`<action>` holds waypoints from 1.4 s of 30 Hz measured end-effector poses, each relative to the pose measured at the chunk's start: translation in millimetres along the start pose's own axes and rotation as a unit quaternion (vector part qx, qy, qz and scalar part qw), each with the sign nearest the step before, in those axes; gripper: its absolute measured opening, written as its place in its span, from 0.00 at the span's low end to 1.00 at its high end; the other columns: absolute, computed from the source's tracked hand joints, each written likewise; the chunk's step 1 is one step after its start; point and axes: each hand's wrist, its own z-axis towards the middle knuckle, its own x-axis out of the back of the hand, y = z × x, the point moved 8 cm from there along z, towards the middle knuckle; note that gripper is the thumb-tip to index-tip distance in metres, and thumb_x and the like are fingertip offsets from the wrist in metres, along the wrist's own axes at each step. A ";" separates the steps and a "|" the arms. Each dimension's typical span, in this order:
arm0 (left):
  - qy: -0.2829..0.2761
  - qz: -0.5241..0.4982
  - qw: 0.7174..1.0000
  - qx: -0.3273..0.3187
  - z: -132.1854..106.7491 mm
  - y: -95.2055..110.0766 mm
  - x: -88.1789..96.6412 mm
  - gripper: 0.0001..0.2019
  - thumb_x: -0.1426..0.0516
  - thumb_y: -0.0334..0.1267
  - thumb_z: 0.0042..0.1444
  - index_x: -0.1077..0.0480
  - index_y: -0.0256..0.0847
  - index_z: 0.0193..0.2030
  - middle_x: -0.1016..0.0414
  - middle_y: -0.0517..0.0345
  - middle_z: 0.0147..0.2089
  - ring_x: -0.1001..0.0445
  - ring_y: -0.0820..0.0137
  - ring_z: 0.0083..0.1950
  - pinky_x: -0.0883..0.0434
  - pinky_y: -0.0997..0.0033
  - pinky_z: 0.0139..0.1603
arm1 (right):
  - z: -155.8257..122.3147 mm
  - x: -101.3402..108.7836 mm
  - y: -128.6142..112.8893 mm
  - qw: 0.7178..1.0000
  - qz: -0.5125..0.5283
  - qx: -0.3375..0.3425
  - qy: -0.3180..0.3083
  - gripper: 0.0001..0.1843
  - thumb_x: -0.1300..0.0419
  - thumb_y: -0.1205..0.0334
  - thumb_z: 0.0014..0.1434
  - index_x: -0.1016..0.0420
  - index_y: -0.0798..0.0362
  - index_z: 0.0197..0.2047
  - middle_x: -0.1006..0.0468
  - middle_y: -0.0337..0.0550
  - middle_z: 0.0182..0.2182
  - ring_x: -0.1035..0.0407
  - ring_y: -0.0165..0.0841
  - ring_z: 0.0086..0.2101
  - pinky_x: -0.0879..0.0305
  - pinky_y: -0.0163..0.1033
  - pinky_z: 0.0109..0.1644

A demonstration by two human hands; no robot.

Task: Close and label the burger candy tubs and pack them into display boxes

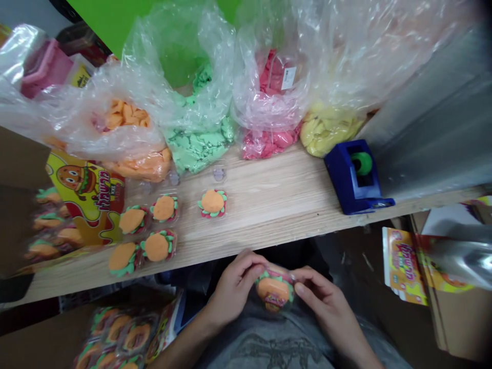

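Note:
My left hand [233, 287] and my right hand [326, 302] both pinch one burger-shaped gummy in a clear wrapper [274, 290], held over my lap just below the wooden table's front edge [269, 241]. Fingers of both hands are curled round it. On the table lie several more wrapped burger gummies [212, 203], loosely grouped at the left [157, 247].
Clear plastic bags of orange [126, 123], green [200, 138], red [269, 138] and yellow [326, 130] candy pieces line the table's back. A blue tape dispenser [355, 177] stands at the right. A yellow burger display box [90, 197] sits left; printed pouches [407, 266] lie right.

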 end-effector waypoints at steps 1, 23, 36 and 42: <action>0.010 0.001 1.000 -0.007 2.3 2.8 -0.4 0.08 0.49 0.36 0.58 0.29 0.41 0.39 0.30 0.57 0.38 0.32 0.69 0.42 0.36 0.72 0.45 | 0.9 3.5 0.4 1.000 0.023 0.002 0.021 0.07 0.38 0.57 0.53 0.23 0.49 0.36 0.26 0.40 0.33 0.33 0.32 0.35 0.38 0.34 0.41; -0.043 0.097 0.994 -0.010 -6.1 -8.8 -8.9 0.08 0.52 0.35 0.59 0.35 0.40 0.30 0.35 0.61 0.31 0.35 0.71 0.34 0.38 0.74 0.37 | 4.3 -3.1 -14.5 0.993 -0.102 0.062 0.010 0.09 0.42 0.57 0.56 0.23 0.52 0.30 0.29 0.41 0.28 0.34 0.32 0.32 0.38 0.35 0.37; 0.014 -0.008 0.999 -0.037 0.2 46.0 -0.3 0.05 0.49 0.35 0.58 0.32 0.42 0.38 0.31 0.60 0.36 0.32 0.71 0.38 0.35 0.76 0.39 | -0.5 11.7 -28.2 0.987 0.106 0.088 0.078 0.06 0.41 0.54 0.56 0.27 0.45 0.32 0.33 0.37 0.29 0.39 0.28 0.29 0.40 0.31 0.33; -0.022 -0.025 0.989 -0.143 -4.8 98.7 10.1 0.07 0.47 0.32 0.59 0.31 0.48 0.40 0.31 0.62 0.35 0.33 0.73 0.36 0.35 0.76 0.36 | -3.6 71.7 -102.7 0.949 -0.158 0.210 0.172 0.09 0.45 0.54 0.58 0.25 0.44 0.38 0.28 0.42 0.35 0.34 0.37 0.41 0.40 0.40 0.45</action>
